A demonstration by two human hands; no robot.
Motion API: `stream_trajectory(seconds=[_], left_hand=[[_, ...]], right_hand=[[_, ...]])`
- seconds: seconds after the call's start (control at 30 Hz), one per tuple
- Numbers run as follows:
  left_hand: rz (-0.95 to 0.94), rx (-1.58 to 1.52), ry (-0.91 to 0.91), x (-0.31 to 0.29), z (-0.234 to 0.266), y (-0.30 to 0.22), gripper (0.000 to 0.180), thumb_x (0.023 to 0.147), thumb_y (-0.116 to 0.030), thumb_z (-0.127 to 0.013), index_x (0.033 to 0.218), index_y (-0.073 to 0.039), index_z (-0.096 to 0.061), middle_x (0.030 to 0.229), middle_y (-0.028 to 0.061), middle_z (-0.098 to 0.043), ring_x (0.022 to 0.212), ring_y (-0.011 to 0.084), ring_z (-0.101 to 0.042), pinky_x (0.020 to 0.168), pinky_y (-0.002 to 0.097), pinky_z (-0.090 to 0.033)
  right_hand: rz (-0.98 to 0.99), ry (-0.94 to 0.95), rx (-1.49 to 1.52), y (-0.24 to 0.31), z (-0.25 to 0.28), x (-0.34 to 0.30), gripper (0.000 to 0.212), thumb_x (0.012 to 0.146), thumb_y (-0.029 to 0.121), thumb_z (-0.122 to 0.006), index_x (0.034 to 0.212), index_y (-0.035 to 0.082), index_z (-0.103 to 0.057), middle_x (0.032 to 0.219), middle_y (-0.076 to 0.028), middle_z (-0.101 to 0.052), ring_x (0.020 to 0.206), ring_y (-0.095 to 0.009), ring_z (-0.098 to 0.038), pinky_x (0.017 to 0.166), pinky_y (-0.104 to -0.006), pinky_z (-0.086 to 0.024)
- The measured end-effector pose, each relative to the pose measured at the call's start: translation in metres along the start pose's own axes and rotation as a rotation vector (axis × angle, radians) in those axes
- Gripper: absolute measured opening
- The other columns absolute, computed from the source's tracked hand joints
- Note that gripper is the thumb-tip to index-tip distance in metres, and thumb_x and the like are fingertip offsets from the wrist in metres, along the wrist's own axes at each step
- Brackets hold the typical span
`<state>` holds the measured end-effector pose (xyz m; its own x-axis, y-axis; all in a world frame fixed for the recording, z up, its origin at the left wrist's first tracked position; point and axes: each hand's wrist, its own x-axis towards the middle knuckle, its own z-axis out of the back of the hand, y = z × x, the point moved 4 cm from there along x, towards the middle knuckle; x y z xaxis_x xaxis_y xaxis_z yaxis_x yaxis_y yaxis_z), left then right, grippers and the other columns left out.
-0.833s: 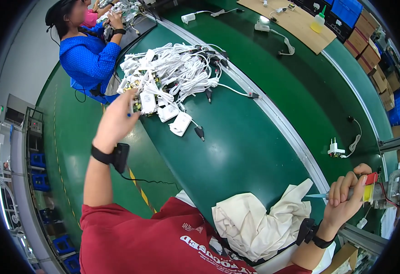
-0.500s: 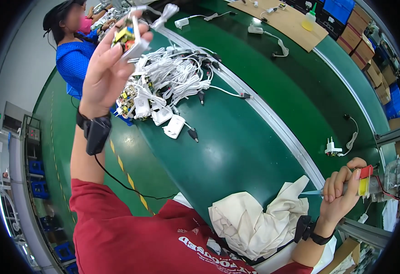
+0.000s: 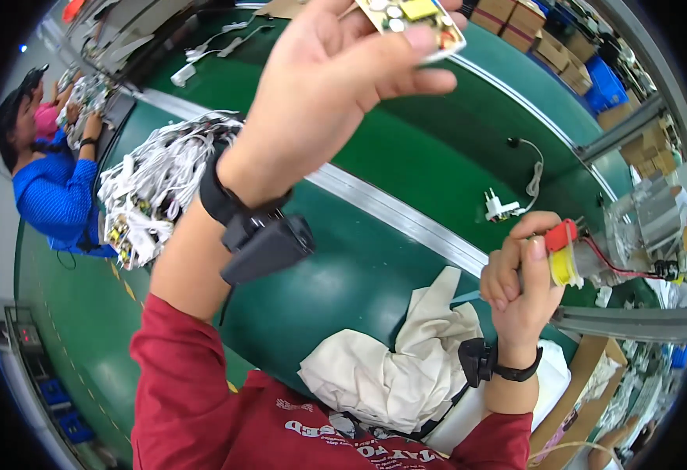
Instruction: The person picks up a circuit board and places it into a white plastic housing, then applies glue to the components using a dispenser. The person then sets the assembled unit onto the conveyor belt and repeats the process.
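Note:
My left hand (image 3: 336, 94) is raised at the top middle, thumb and fingers closed on a small circuit board (image 3: 418, 11) with a yellow part and round components, partly cut off by the upper edge. On the right, my right hand (image 3: 520, 274) is wrapped round a hand tool with a red and yellow end (image 3: 563, 254) and a pale blue tapered tip (image 3: 466, 297); the grip hides its middle. Below that tip lies a crumpled cream cloth (image 3: 390, 372). Beyond the right hand, a white plug adapter (image 3: 500, 207) with a coiled cord rests on the green conveyor.
A heap of white cables and adapters (image 3: 159, 172) covers the table's left end. A metal rail (image 3: 390, 215) divides table from conveyor. A person in blue (image 3: 54, 184) works at far left. A grey frame bar (image 3: 625, 323) and a cardboard box (image 3: 582, 392) stand at right.
My left hand has carried the circuit board rightward, away from above the cable heap. The view has turned right. My right hand keeps its grip on the tool.

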<state>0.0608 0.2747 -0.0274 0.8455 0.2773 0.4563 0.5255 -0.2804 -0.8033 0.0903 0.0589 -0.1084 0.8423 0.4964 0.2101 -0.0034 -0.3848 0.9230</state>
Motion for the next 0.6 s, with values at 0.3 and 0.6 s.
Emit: stream_trajectory(seconds=[0.3, 0.6], left_hand=[[0.782, -0.152, -0.091, -0.122, -0.018, 0.175, 0.042, 0.093, -0.009, -0.05, 0.132, -0.012, -0.035, 0.118, 0.0066, -0.053, 0.104, 0.0177, -0.057, 0.079, 0.0331, -0.055], [0.964, -0.421, 0.242, -0.159, -0.039, 0.189, 0.045, 0.093, -0.003, -0.048, 0.135, -0.007, -0.032, 0.13, 0.0125, -0.048, 0.117, 0.0191, -0.052, 0.083, 0.0348, -0.055]], right_hand=[[0.042, 0.032, -0.085, 0.006, 0.013, 0.009, 0.026, 0.097, 0.029, -0.042, 0.1, 0.004, -0.041, 0.049, 0.004, -0.03, 0.036, -0.004, -0.025, 0.034, -0.0217, -0.022], [0.046, 0.03, -0.132, -0.01, 0.027, 0.022, 0.03, 0.098, 0.035, -0.039, 0.099, 0.005, -0.038, 0.048, 0.004, -0.03, 0.037, -0.005, -0.025, 0.036, -0.0219, -0.022]])
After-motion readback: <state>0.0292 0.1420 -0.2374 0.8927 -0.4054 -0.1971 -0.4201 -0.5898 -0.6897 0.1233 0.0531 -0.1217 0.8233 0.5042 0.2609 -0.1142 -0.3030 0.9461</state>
